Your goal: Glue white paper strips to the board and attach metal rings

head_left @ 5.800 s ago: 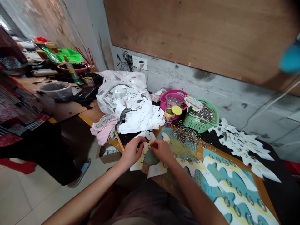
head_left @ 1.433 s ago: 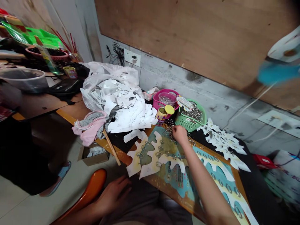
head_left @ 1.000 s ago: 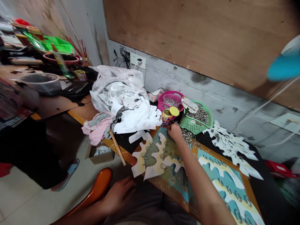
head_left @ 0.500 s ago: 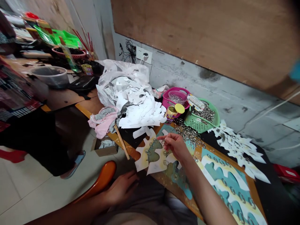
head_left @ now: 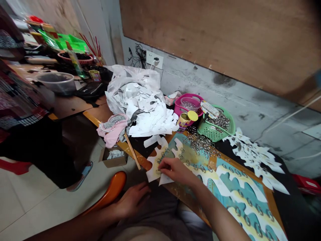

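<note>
Metal ring (head_left: 157, 171) pinched by R hand (head_left: 175, 170) at paper cut-out (head_left: 152, 170), L hand (head_left: 131, 201) slack, empty; ringed rows (head_left: 240, 192) done, blank pile (head_left: 152, 120) to go.

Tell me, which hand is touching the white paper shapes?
The right hand: its fingertips touch the white paper cut-outs with metal rings on them. The left hand lies apart from them, lower down on the lap.

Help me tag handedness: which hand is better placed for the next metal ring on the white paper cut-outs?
Likely right: the right hand rests on the white paper cut-outs by metal rings; the left hand lies on the lap.
</note>
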{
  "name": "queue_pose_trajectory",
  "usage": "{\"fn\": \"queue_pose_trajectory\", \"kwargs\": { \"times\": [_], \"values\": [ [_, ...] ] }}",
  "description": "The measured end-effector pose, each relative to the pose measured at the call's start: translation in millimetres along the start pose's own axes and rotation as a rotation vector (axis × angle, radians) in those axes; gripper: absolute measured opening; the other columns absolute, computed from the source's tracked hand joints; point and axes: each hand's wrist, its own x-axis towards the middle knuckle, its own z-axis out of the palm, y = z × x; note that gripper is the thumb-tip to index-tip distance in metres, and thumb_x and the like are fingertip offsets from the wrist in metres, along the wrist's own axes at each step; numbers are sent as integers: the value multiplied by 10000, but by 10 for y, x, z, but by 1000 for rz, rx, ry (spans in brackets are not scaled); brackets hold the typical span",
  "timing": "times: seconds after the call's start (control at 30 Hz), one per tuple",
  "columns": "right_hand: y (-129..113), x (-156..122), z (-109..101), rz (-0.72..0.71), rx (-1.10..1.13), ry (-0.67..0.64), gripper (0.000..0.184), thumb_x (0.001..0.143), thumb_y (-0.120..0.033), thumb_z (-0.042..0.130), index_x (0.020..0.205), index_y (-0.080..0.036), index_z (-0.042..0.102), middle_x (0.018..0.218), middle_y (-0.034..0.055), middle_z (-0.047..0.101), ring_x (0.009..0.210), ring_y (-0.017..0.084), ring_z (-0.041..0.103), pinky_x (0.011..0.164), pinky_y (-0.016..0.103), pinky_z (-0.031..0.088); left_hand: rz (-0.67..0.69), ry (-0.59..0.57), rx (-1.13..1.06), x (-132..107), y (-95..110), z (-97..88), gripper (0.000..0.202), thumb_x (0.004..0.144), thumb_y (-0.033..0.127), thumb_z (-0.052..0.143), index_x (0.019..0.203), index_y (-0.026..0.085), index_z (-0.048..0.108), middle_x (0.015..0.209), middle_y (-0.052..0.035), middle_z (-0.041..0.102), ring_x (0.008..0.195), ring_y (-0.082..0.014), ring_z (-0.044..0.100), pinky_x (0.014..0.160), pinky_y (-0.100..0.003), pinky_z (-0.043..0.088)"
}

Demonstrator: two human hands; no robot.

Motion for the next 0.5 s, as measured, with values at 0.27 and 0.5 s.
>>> {"fn": "queue_pose_trajectory", "kwargs": {
  "times": [0.27,0.5],
  "values": [
    [25,79,129,-23,-229,112,135,846,-49,611,887,-164,670,903,52,651,838,190,616,781,296,465,-36,-60,55,27,49,-63,214,979,283,436,1007,211,635,994,-64,648,861,-194,655,752,-277,528],
    [-168,-606,-70,43,-322,309,128,961,-223,547,990,-193,668,974,53,674,915,180,630,829,271,466,62,-32,141,-117,-172,92,213,972,362,478,954,269,668,924,-21,710,795,-194,693,705,-271,533]
  ]
}}
